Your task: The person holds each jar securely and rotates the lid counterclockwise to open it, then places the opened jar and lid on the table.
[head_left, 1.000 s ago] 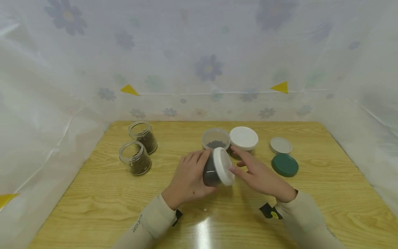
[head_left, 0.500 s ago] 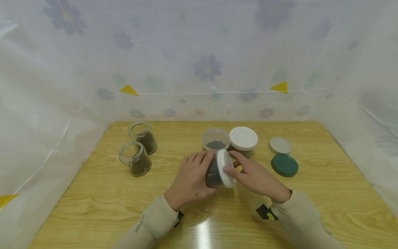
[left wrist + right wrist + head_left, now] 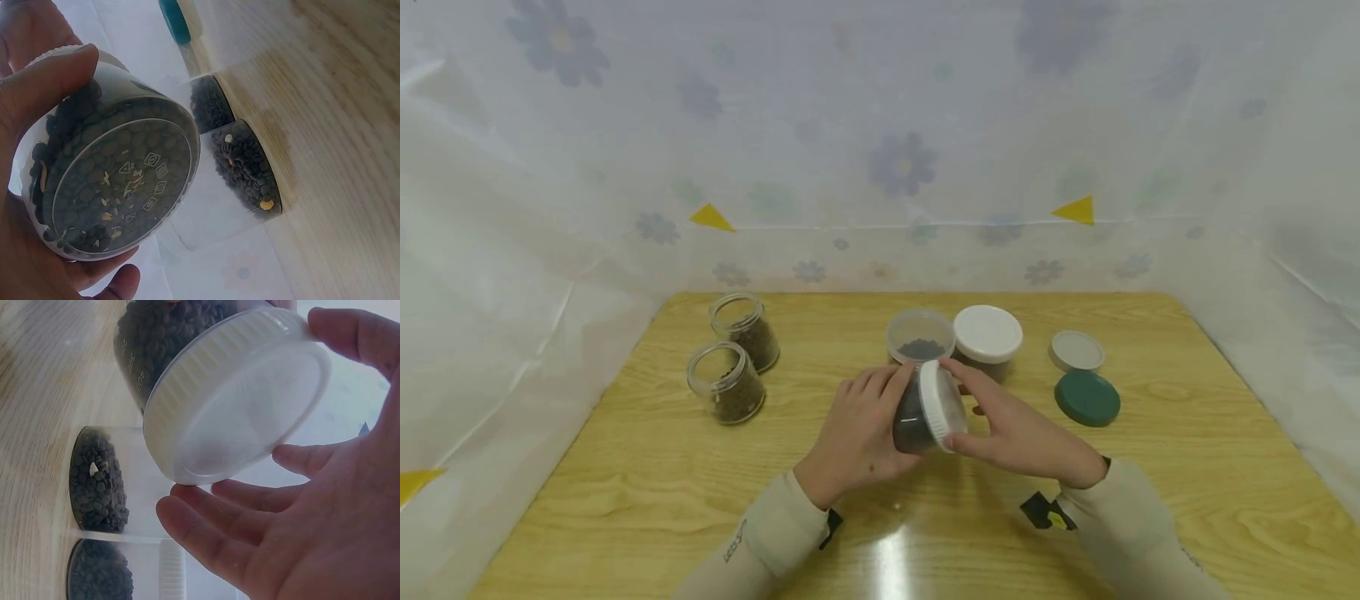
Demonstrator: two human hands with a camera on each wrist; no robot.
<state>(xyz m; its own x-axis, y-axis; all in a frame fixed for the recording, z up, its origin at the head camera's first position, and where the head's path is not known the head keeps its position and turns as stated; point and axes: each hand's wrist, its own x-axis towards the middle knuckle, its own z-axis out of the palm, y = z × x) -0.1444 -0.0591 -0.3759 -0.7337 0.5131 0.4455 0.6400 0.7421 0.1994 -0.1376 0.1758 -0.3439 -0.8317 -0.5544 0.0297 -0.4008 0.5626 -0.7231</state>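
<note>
Clearly, the biggest thing on my feed is the flowered sheeting that walls in the wooden tabletop on the far side and at both ends. Over its middle reach the person's two hands, meeting at one clear jar of dark pellets, which is tilted and lifted off the surface. The left hand is curled round the jar's body, I judge to steady it and turn its top across; the right hand spans the white lid, thumb on one side of the rim and fingertips on the other, a hold that I read as suiting a turn. Just beyond the jar stand a white-capped tub and an open tub, side by side; I can't tell whether they touch. Well to the left, a front glass jar and a rear glass jar stand upright and uncovered. Off to the right, a green lid lies flat with a pale grey lid just behind it, probably parked there to leave the middle free. Smallest of all, pale flecks show through the held jar's base.
</note>
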